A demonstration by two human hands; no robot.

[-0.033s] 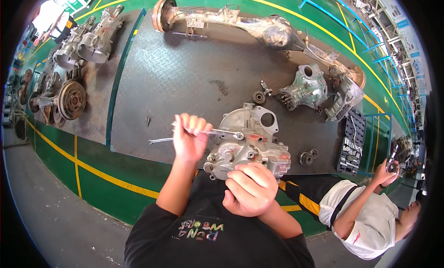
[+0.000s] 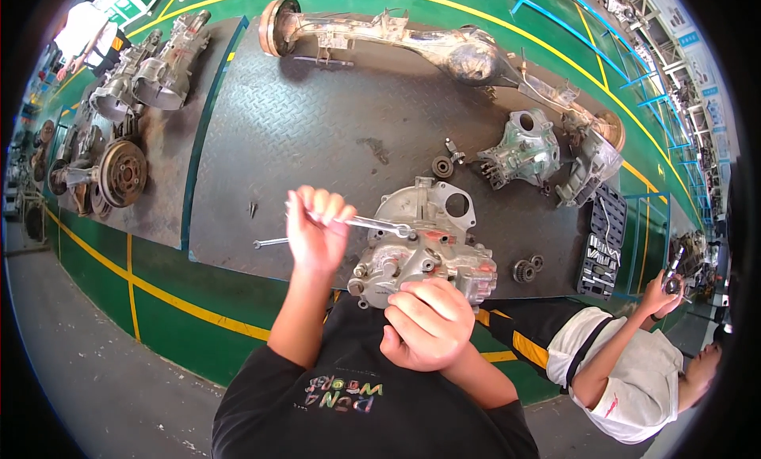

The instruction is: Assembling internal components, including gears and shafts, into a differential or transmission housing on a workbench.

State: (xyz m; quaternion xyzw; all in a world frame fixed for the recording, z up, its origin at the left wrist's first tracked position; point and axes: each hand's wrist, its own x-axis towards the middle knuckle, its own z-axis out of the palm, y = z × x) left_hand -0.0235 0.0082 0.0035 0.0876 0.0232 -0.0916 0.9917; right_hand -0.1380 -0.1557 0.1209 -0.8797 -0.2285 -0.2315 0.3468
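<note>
A silver gearbox (image 2: 380, 277) with a pale bell housing stands at the near edge of the metal table, right in front of me. My left hand (image 2: 319, 229) is closed around a combination wrench (image 2: 369, 223), whose ring end meets the top of the gearbox; whether it sits on a bolt head I cannot tell. The end of another wrench (image 2: 271, 242) sticks out left of that hand, the rest hidden behind it. At the gearbox's near side, my right hand (image 2: 432, 324) has its fingers curled in; what they hold, if anything, is hidden.
Right of the gearbox lie small gears (image 2: 525, 270) and an open socket set (image 2: 600, 257). Another gear housing (image 2: 523, 150) stands farther off, before a long rusty axle (image 2: 476, 55). More gearboxes (image 2: 162, 70) occupy the left table. A co-worker (image 2: 626, 372) is close on my right.
My left hand has shifted slightly left with the wrench, whose ring end has also slid a little left. The right hand and gearbox look almost unchanged.
</note>
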